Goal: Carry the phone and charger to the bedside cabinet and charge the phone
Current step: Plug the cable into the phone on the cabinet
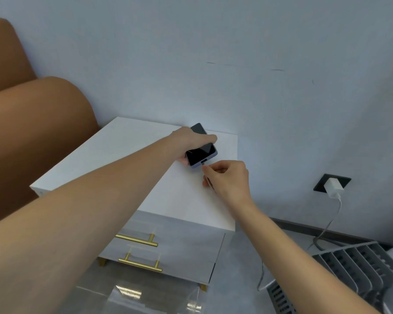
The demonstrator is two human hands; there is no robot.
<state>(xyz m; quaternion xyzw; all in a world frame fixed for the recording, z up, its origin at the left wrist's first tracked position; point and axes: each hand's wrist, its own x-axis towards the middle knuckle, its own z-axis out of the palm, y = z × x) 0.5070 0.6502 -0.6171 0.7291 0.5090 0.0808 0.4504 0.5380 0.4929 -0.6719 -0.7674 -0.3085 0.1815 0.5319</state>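
The left hand (191, 141) grips a flat, glossy black phone (201, 150) over the smooth white cabinet (123, 155). The right hand (227, 177) pinches the thin white cable (208, 180) at the phone's port.

One phone (201, 148), one white charger plug (333, 187) in one wall socket (320, 184), one cable (327, 225). One white bedside cabinet (127, 159): two drawers, two gold handles (136, 240). Two hands: left hand (191, 141), right hand (227, 177). One grey slatted rack (359, 264).
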